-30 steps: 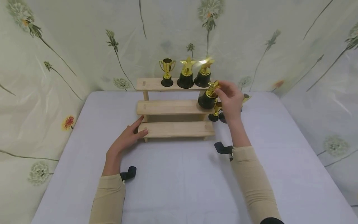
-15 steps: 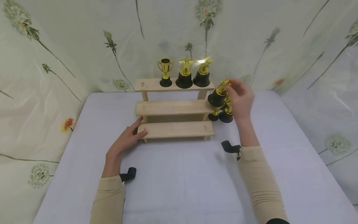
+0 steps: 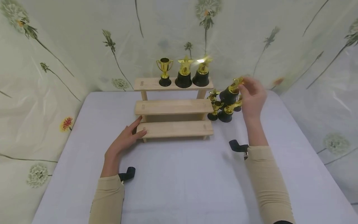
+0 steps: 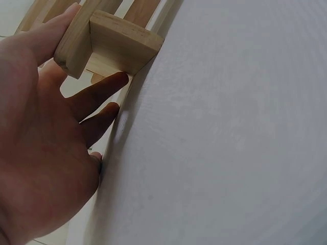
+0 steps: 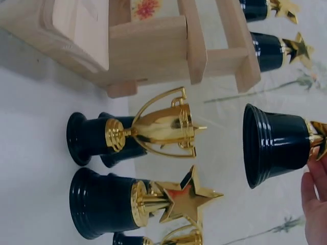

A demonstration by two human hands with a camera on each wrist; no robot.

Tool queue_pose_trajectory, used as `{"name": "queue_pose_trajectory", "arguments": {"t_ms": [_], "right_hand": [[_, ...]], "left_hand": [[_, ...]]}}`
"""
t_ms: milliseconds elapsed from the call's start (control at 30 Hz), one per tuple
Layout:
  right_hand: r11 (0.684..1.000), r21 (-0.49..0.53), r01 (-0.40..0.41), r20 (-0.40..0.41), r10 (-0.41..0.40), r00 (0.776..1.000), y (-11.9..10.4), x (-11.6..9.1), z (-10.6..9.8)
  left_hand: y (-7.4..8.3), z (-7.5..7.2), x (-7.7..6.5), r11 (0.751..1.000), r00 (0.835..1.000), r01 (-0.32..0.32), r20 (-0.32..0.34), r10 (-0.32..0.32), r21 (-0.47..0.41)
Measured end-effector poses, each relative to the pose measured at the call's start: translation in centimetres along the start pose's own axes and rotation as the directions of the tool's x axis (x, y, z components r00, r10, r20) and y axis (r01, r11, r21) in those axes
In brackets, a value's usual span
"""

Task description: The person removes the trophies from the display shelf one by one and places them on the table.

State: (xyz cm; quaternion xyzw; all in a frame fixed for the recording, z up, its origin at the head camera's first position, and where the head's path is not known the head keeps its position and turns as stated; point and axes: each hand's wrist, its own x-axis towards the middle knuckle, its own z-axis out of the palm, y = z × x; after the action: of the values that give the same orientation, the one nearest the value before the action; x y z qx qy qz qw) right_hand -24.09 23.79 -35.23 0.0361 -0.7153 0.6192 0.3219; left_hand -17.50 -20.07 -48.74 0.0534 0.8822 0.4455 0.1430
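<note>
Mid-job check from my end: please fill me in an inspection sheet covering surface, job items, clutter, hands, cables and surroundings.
Surface: table with a white covering, faintly creased.
Job items: three-tier wooden stand upright; on its top tier, a cup trophy and two star trophies, all upright. More trophies stand grouped by its right end, some hidden, so the count is unclear.
Clutter: nothing seen.
Hands: left hand touches the stand's left end; right hand holds a tilted trophy by its gold star top, raised off the table.
Cables: nothing seen.
Surroundings: flower-patterned sheeting behind and at both sides.
</note>
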Motion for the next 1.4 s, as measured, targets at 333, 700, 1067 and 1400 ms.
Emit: {"name": "queue_pose_trajectory", "arguments": {"t_ms": [333,700,1067,1400], "right_hand": [[0.997,-0.061,-0.041,-0.054,0.037,0.998,0.9,0.8,-1.3],[0.991,-0.074,-0.112,-0.093,0.105,0.990,1.8,1.2,-2.6],[0.983,-0.112,-0.148,-0.122,0.134,0.983,2.8,1.4,-4.1],[0.979,-0.082,-0.188,-0.149,0.174,0.973,3.5,1.5,-5.0]], "left_hand": [[-0.1,0.0,0.0,1.000,1.000,-0.018,-0.006,0.018,0.006],[-0.2,-0.1,0.1,1.000,1.000,-0.022,-0.011,0.022,-0.002],[-0.2,-0.2,0.0,1.000,1.000,-0.015,-0.001,0.015,0.005],[-0.2,-0.1,0.2,1.000,1.000,-0.025,0.010,0.025,-0.013]]}}
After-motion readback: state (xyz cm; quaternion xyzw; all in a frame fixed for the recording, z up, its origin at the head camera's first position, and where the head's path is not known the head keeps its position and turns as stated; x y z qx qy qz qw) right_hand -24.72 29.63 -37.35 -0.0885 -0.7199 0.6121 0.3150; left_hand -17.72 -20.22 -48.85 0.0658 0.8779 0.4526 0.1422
